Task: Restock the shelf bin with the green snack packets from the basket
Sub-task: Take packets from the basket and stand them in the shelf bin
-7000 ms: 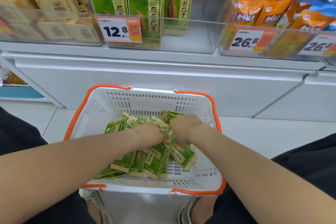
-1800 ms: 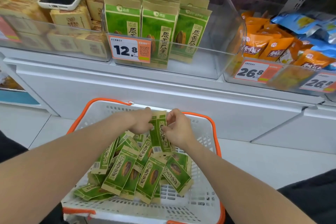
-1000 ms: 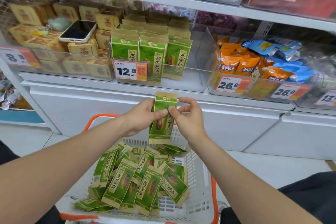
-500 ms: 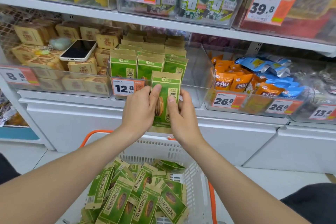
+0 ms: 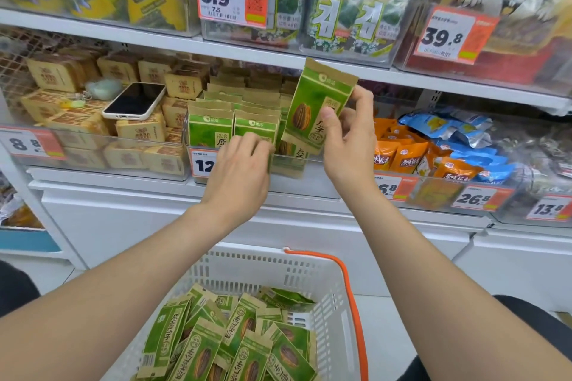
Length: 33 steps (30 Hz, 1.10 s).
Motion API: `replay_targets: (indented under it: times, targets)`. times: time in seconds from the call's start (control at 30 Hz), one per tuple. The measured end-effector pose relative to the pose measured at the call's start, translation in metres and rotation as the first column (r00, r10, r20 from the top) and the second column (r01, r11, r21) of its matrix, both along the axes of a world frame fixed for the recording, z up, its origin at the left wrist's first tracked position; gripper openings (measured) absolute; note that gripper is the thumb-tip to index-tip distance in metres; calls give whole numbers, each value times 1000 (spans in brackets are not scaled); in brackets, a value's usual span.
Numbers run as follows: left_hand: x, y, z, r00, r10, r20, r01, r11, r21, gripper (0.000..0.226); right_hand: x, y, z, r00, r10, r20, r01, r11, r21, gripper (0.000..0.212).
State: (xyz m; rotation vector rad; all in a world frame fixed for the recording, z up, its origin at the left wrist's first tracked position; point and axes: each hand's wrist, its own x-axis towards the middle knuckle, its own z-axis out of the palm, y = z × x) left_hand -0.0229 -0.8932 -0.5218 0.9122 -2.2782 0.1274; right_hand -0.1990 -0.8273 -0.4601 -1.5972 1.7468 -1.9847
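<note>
- While the right hand point(image 5: 349, 145) pinches a green packet point(image 5: 315, 105), thumb on the printed face and fingers curled behind its right edge, the packet stands up and to the left of the palm, above the right end of the clear shelf bin point(image 5: 305, 164).
- The left hand point(image 5: 238, 167) lies at the bin's front wall, fingers bent onto the front packets of the standing rows point(image 5: 210, 130); I cannot tell whether it grips one or only presses.
- The held packet's long axis is near upright, with the top leaning right and the face towards the camera.
- Its top edge overlaps the front of the upper shelf point(image 5: 433, 83), so headroom is tight.
- Rows fill the bin's left and middle; the right hand hides most of its right end.
- Orange packets point(image 5: 399, 158) sit in the next bin to the right.
- The basket point(image 5: 328, 281) below holds a loose heap of packets point(image 5: 235, 340).
</note>
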Motion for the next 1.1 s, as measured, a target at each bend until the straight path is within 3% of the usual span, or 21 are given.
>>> replay_targets:
  times: [0.17,0.3,0.37,0.43,0.6,0.73,0.83,0.97,1.03,1.1]
  targets:
    - [5,-2,-5,993,34,111,-32,999,-15,49,-16,-12,-16,989,-59,-137,88,970,225,29]
    - [5,-3,-4,991,53,126,-45,997,-68,49,-12,-22,-27,937,-142,-320,281,850,445,18]
    - [5,-3,-5,990,63,130,-53,995,-79,49,-7,-26,-27,890,-202,-410,401,775,488,17]
    - [3,-3,-5,987,72,142,-62,995,-80,49,-5,-30,-27,886,-218,-410,418,757,502,18]
    - [5,-4,-9,984,68,167,-52,994,-98,54,-4,-34,-32,906,-275,-323,406,782,472,25]
    - [10,-3,-13,990,31,141,-14,992,-123,57,2,-28,-40,836,-306,-455,498,770,399,30]
    - [13,-3,-21,994,-5,109,24,984,-177,43,10,-20,-47,714,-382,-587,593,776,216,24]
    - [16,-8,-38,979,-58,194,92,981,-172,25,18,-13,-59,734,-340,-588,403,915,-25,10]
    - [16,-9,-47,955,-79,286,107,991,-83,22,24,-7,-67,789,-215,-575,253,967,-15,12]
    - [16,-6,-57,909,-95,405,75,995,67,23,30,1,-80,804,-125,-581,204,976,72,18]
